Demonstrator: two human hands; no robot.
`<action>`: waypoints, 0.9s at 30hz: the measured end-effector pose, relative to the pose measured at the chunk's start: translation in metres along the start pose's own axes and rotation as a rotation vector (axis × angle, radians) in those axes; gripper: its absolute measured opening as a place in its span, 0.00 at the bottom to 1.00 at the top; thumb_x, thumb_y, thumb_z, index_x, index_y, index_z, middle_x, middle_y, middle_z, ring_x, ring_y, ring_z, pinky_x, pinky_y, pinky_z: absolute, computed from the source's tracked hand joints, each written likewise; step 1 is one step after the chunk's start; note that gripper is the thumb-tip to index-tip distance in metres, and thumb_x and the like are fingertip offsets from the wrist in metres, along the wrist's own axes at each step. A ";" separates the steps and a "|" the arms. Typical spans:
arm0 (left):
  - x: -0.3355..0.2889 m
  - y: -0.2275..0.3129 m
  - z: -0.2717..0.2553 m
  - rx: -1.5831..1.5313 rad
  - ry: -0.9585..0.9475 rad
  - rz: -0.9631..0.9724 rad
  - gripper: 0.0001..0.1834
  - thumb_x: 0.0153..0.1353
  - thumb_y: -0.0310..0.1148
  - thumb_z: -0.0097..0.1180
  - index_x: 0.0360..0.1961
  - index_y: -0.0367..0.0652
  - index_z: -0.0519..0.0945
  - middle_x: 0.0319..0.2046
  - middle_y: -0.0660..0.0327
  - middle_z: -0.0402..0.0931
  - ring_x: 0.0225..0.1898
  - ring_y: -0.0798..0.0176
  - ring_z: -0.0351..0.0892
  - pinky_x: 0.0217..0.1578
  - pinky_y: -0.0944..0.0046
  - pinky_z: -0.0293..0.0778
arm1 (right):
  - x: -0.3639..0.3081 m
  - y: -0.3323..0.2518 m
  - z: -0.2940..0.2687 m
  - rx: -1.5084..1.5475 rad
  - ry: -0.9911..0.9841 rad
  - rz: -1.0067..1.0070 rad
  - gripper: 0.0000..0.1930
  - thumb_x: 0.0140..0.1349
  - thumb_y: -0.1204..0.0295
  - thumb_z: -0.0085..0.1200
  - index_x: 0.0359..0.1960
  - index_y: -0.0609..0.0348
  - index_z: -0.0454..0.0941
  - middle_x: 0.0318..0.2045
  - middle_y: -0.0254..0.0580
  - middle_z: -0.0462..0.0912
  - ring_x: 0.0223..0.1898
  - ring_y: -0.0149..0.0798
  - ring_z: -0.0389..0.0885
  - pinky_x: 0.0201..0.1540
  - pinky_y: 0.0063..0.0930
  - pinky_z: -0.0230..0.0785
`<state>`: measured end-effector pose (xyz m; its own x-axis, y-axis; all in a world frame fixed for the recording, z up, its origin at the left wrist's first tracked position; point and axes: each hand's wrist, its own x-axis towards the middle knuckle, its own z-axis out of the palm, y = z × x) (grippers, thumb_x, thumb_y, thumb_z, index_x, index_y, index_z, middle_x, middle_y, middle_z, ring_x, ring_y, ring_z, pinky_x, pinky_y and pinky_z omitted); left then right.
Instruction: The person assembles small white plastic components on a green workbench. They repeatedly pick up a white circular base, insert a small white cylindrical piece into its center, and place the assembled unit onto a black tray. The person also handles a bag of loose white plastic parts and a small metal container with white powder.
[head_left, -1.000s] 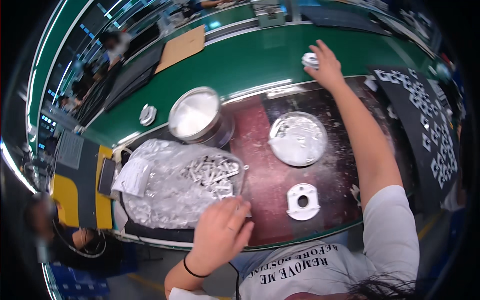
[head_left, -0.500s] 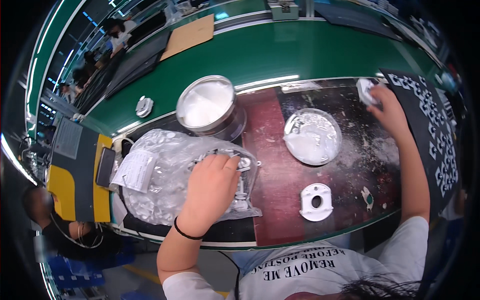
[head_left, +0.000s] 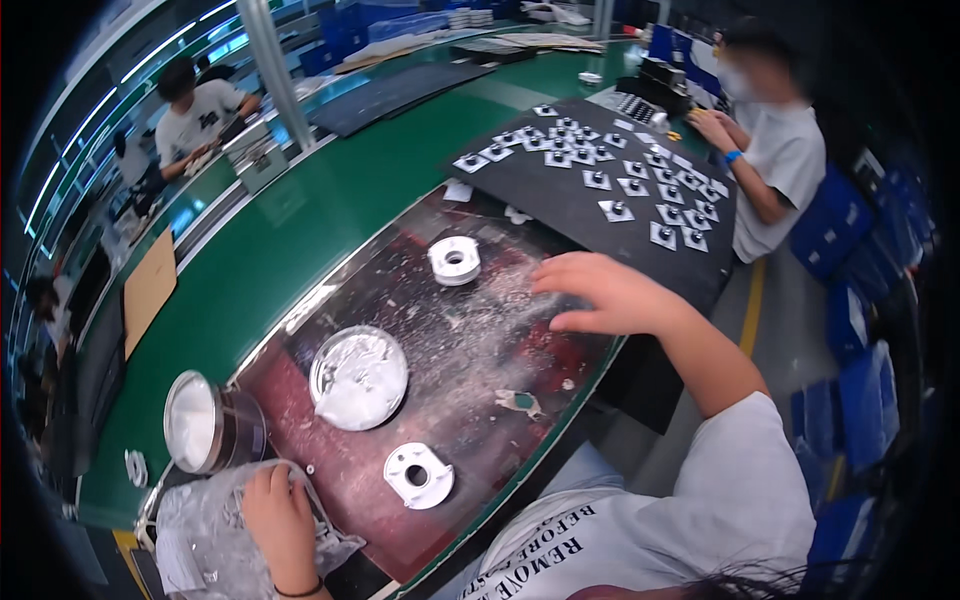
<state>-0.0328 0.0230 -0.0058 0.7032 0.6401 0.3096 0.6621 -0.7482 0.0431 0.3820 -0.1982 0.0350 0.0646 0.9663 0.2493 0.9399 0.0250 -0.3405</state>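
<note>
My right hand (head_left: 605,295) is open above the dark, worn table mat, with its fingers stretched out and nothing in them. Beyond its fingertips a round white part with a centre hole (head_left: 455,262) rests on the mat. My left hand (head_left: 277,515) reaches into the mouth of a clear plastic bag (head_left: 195,530), fingers bent down and their tips hidden. Between the hands lies a shallow round dish (head_left: 397,365) with white paste. Nearer to me sits a second white part, a notched disc with a hole (head_left: 418,476).
A metal tin (head_left: 235,425) of white material stands behind the bag. Many small white pieces with black centres cover a black board (head_left: 590,215) at the far right. Beyond it a co-worker (head_left: 775,150) sits with both hands on the bench. Cardboard (head_left: 150,293) lies far left.
My right hand has let go of the round white part, which now sits on the mat, and has drawn back from it. The view has turned right. My left hand remains at the bag.
</note>
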 end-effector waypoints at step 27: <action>-0.001 0.013 -0.012 -0.155 0.164 0.000 0.10 0.52 0.27 0.56 0.38 0.38 0.78 0.36 0.53 0.77 0.39 0.49 0.74 0.41 0.53 0.67 | -0.014 0.114 -0.029 -0.356 0.317 0.989 0.37 0.40 0.57 0.60 0.57 0.50 0.66 0.37 0.43 0.83 0.43 0.45 0.81 0.46 0.35 0.70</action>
<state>-0.0281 0.0106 0.0057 0.6433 0.6121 0.4599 0.6051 -0.7745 0.1844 0.4983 -0.2162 0.0187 0.8782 0.4079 0.2497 0.4654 -0.8492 -0.2497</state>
